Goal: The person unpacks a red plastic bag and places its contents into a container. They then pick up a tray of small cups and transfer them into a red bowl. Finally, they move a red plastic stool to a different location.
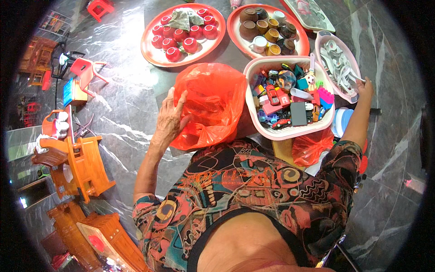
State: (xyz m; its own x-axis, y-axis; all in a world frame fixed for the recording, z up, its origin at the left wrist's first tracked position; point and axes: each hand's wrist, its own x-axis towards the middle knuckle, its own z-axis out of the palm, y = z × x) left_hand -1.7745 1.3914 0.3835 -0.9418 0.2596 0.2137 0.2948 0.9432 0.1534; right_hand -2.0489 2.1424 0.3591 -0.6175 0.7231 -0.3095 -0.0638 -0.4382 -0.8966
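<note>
My left hand lies against the left side of a red plastic bag, its fingers apart. The bag's mouth gapes upward in a round shape; what lies inside cannot be made out clearly. My right hand is at the right edge of a pink-and-white oval basket full of white spoons. Its fingers pinch the handle of one white spoon at the basket's rim. Between my hands stands a white plastic basket of mixed toys, with a red toy car and building blocks on top.
Behind the bag, a round tray carries red cups and a crumpled cloth. Another round tray bears brown and white cups. A rectangular tray lies far right. A red chair and wooden furniture stand left.
</note>
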